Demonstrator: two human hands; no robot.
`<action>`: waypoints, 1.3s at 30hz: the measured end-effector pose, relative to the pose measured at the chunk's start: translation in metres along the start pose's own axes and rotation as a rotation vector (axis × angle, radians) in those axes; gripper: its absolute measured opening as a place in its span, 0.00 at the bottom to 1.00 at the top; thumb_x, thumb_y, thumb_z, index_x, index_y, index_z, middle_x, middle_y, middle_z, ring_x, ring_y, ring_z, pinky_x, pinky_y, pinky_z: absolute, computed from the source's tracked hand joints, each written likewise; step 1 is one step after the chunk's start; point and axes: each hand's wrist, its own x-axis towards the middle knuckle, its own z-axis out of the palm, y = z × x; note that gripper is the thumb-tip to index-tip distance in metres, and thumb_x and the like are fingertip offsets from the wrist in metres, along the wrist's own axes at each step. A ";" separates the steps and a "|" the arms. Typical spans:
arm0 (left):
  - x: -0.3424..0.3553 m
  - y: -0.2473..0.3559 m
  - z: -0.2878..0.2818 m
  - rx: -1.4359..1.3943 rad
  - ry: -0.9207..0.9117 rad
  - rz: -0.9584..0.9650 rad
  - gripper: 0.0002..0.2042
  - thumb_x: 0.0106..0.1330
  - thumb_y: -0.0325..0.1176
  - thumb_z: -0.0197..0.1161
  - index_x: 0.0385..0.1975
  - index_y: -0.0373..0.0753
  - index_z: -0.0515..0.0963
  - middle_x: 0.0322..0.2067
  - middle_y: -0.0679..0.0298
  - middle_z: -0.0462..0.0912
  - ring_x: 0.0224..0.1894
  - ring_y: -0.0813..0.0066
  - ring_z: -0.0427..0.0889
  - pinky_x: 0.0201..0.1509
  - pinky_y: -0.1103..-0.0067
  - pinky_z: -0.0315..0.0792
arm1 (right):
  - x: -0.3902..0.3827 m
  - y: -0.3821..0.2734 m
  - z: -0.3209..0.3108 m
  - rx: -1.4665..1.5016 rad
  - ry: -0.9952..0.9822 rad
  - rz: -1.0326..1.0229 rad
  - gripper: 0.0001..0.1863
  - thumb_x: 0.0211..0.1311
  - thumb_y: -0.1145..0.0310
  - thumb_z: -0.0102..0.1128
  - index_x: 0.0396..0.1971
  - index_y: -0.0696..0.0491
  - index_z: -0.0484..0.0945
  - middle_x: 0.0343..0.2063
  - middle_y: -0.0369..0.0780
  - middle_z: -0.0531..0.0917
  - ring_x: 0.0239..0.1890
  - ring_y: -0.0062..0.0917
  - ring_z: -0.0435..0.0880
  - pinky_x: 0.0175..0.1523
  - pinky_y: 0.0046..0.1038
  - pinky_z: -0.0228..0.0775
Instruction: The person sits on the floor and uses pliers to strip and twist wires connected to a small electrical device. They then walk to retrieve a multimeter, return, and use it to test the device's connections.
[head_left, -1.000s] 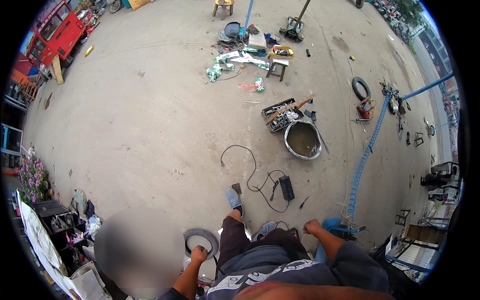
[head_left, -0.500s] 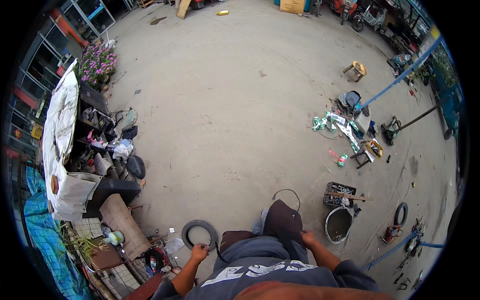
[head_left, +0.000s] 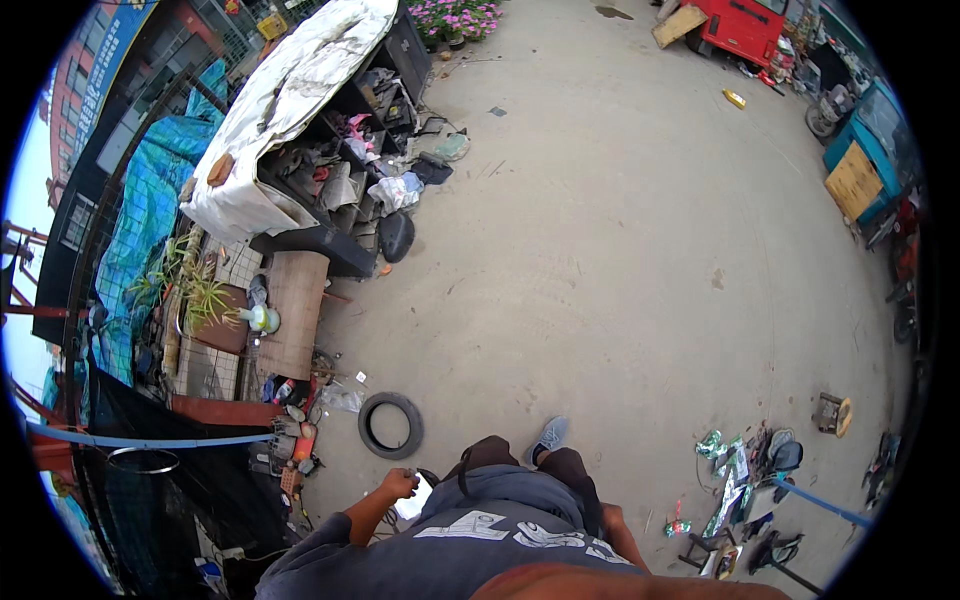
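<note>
My left hand [head_left: 401, 485] is held out beside my left hip, its fingers curled closed. Whatever it may hold is too small to make out. Just below and beside it shows a flat white thing [head_left: 414, 500], and I cannot tell whether the hand touches it. A black tyre [head_left: 368, 426] lies flat on the ground ahead of that hand. My right hand [head_left: 611, 516] hangs low against my right thigh, with its fingers hidden. One grey shoe [head_left: 551, 433] is stepping out in front of me.
At the left stands a dark shelf unit [head_left: 352, 252] full of clutter under a white cover [head_left: 290, 95]. A curved brown board [head_left: 294, 315] leans nearby. Green-silver wrapping [head_left: 735, 480], a wooden stool [head_left: 832, 414] and a blue pole [head_left: 825, 503] are at the right. A red vehicle [head_left: 738, 28] stands far off.
My view has swung left, so the shelf unit and stool sit farther right in it. A foot has come forward. My right hand has dropped lower beside my thigh.
</note>
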 end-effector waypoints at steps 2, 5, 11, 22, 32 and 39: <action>0.002 0.037 0.026 -0.070 -0.021 0.099 0.13 0.62 0.35 0.63 0.36 0.29 0.82 0.28 0.57 0.85 0.25 0.70 0.84 0.28 0.75 0.77 | 0.023 -0.026 -0.029 -0.004 -0.074 -0.077 0.14 0.60 0.62 0.57 0.29 0.58 0.82 0.26 0.40 0.83 0.24 0.27 0.79 0.28 0.35 0.70; -0.008 0.101 0.058 -0.044 0.104 0.204 0.15 0.62 0.37 0.63 0.40 0.31 0.83 0.32 0.55 0.86 0.33 0.68 0.85 0.40 0.73 0.77 | 0.026 -0.118 -0.057 0.013 -0.138 0.114 0.13 0.59 0.63 0.60 0.28 0.59 0.82 0.24 0.37 0.82 0.21 0.25 0.76 0.25 0.33 0.67; 0.025 0.152 0.075 -0.164 0.157 0.141 0.13 0.62 0.36 0.62 0.38 0.31 0.83 0.30 0.55 0.85 0.31 0.65 0.85 0.36 0.74 0.77 | 0.118 -0.135 -0.093 -0.113 -0.474 -0.101 0.15 0.61 0.63 0.60 0.35 0.61 0.82 0.32 0.41 0.85 0.32 0.28 0.82 0.37 0.33 0.74; 0.143 0.302 -0.012 -0.478 0.048 -0.383 0.07 0.67 0.28 0.57 0.38 0.31 0.75 0.27 0.54 0.79 0.24 0.63 0.81 0.28 0.69 0.78 | 0.225 -0.391 -0.143 0.034 0.094 0.053 0.22 0.62 0.57 0.59 0.41 0.65 0.82 0.34 0.44 0.86 0.36 0.28 0.83 0.43 0.31 0.74; 0.264 0.650 -0.092 -0.506 0.100 0.246 0.12 0.67 0.32 0.59 0.43 0.28 0.74 0.31 0.55 0.82 0.24 0.70 0.82 0.30 0.74 0.81 | 0.301 -0.621 -0.182 0.004 0.052 0.004 0.26 0.57 0.52 0.65 0.42 0.62 0.84 0.36 0.46 0.86 0.40 0.28 0.83 0.48 0.31 0.74; 0.298 0.731 -0.063 -0.417 0.094 -0.199 0.09 0.62 0.28 0.62 0.38 0.29 0.76 0.32 0.55 0.84 0.32 0.63 0.86 0.33 0.72 0.82 | 0.441 -0.763 -0.218 -0.059 0.050 -0.201 0.25 0.63 0.53 0.58 0.47 0.60 0.82 0.44 0.49 0.85 0.48 0.33 0.83 0.56 0.32 0.72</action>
